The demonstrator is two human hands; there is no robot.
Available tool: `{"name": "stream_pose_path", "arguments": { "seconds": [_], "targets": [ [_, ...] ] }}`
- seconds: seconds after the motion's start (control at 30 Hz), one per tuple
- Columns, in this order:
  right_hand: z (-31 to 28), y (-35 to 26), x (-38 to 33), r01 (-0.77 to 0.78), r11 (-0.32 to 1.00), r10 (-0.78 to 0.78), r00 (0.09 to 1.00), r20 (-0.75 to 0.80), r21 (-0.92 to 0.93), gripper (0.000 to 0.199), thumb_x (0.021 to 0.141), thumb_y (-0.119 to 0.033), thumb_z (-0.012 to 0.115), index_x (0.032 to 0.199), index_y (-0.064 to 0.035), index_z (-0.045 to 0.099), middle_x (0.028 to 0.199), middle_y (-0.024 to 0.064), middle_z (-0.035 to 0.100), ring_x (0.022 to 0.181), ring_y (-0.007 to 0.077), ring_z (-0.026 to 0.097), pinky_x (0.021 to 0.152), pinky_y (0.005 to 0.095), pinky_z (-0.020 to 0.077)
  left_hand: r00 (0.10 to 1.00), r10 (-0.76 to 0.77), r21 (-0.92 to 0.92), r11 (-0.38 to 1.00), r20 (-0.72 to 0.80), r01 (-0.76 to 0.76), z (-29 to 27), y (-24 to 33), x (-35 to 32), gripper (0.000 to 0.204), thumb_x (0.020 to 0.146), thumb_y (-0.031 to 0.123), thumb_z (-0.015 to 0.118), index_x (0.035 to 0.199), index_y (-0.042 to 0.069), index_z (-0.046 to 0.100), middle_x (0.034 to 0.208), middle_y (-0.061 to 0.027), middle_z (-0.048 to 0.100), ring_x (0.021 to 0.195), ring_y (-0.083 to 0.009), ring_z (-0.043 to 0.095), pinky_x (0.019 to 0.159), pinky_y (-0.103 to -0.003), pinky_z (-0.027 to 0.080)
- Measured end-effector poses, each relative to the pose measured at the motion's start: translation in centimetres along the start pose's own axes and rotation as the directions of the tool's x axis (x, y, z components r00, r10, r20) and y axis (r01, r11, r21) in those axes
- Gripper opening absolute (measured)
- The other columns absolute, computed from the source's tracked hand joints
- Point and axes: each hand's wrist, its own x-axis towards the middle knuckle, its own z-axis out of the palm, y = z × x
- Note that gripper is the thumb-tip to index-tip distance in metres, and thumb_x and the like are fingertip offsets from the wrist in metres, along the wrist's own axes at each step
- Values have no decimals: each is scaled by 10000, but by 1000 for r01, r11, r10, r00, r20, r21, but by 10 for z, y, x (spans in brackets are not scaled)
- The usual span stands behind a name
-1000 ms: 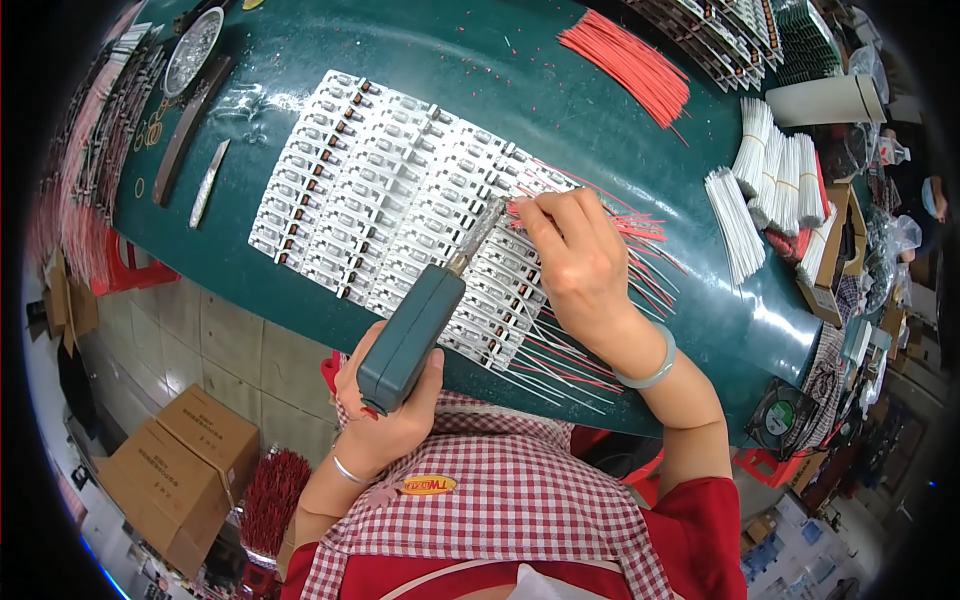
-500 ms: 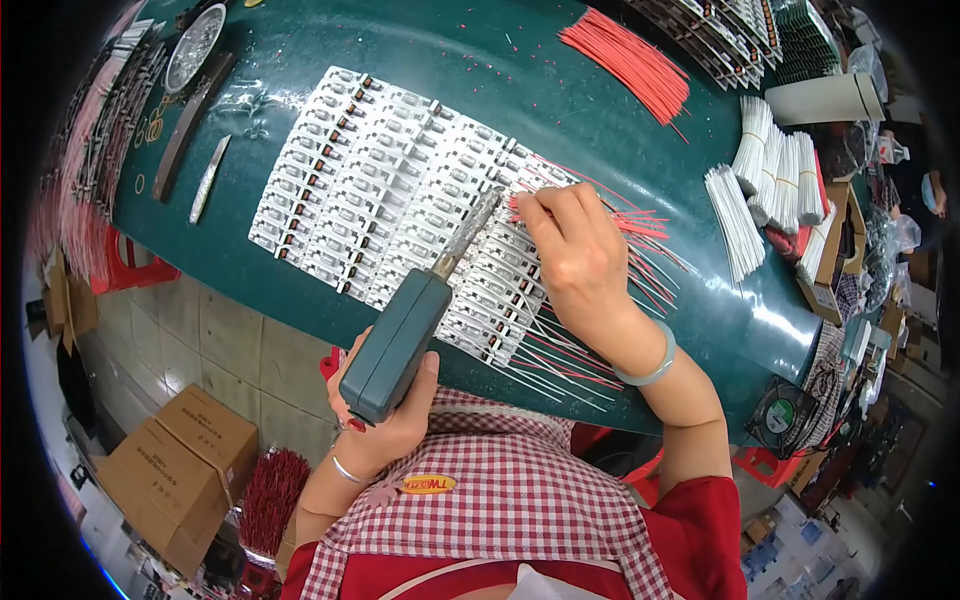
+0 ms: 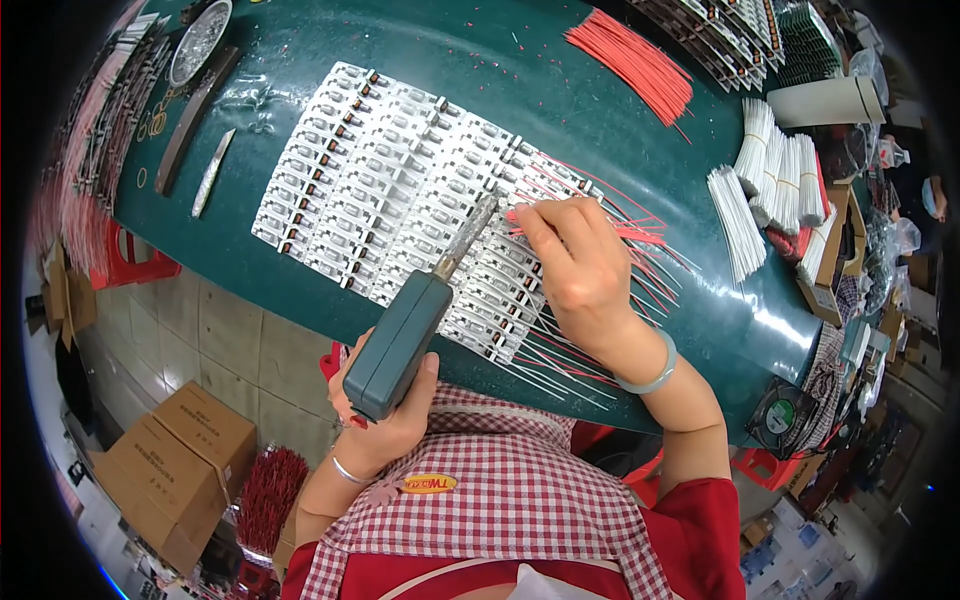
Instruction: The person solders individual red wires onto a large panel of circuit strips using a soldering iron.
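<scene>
My left hand [image 3: 405, 410] is wrapped round a dark green soldering gun [image 3: 398, 340]. Its long metal tip reaches up and to the right, over a panel of small white circuit boards [image 3: 390, 180] laid out in rows. The tip's end is close to the fingers of my right hand [image 3: 582, 262]. That hand pinches a small bunch of red wires [image 3: 640, 232], their short ends showing at the fingertips above the panel. Red and white wires [image 3: 565, 365] stick out from the panel's right edge. The exact contact between tip, wire and board is too small to tell.
A bundle of red wires [image 3: 640, 70] lies at the far side of the green table [image 3: 480, 50]. Bundles of white wires [image 3: 735, 225] sit at the right, near a cardboard box [image 3: 835, 255]. At the left are a knife-like strip [image 3: 212, 172], a dark bar [image 3: 195, 120] and a bowl [image 3: 200, 45].
The soldering gun's tip and my right fingertips have shifted slightly down, nearer me, along the panel's right part. Both hands keep their hold.
</scene>
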Motion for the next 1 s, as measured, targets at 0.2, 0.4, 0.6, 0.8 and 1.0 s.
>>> {"name": "stream_pose_path", "arguments": {
  "seconds": [0.2, 0.4, 0.6, 0.8, 1.0],
  "targets": [
    [1, 2, 0, 14, 999, -9, 994, 111, -42, 292, 735, -38, 656, 1013, 53, 666, 969, 117, 605, 883, 262, 578, 729, 352, 508, 999, -23, -31, 999, 25, 23, 2, -1, 0, 197, 786, -28, 752, 968, -69, 688, 922, -169, 692, 726, -257, 678, 657, -317, 538],
    [2, 3, 1, 24, 998, -18, 994, 110, -54, 274, 749, -40, 661, 1005, 55, 661, 949, 115, 591, 867, 259, 569, 713, 348, 501, 998, -33, -16, 999, 49, 33, 1, 5, 4, 194, 795, -40, 742, 977, -70, 682, 937, -158, 693, 737, -219, 681, 651, -298, 534],
    [2, 2, 1, 24, 998, -17, 993, 114, -57, 260, 755, -37, 668, 997, 60, 665, 939, 116, 589, 863, 256, 565, 697, 347, 497, 1000, 10, -9, 1000, 20, -10, 3, 0, 2, 192, 778, -42, 748, 956, -74, 683, 914, -156, 696, 728, -238, 685, 655, -306, 543],
    [2, -1, 2, -12, 998, 19, 994, 107, -63, 351, 702, 20, 646, 1051, 37, 678, 963, 115, 615, 852, 266, 586, 697, 361, 511, 998, 22, -1, 1000, -50, -22, 2, -6, -7, 199, 756, -39, 759, 943, -66, 696, 894, -168, 707, 721, -280, 691, 663, -333, 553],
    [5, -1, 1, -31, 998, 35, 997, 69, -48, 345, 693, 38, 650, 1037, 27, 685, 949, 110, 622, 844, 261, 592, 690, 360, 514, 999, 16, -11, 1000, -43, -17, -1, -7, -8, 211, 763, -28, 764, 960, -65, 698, 893, -174, 708, 723, -283, 695, 658, -334, 552]
  ]
}}
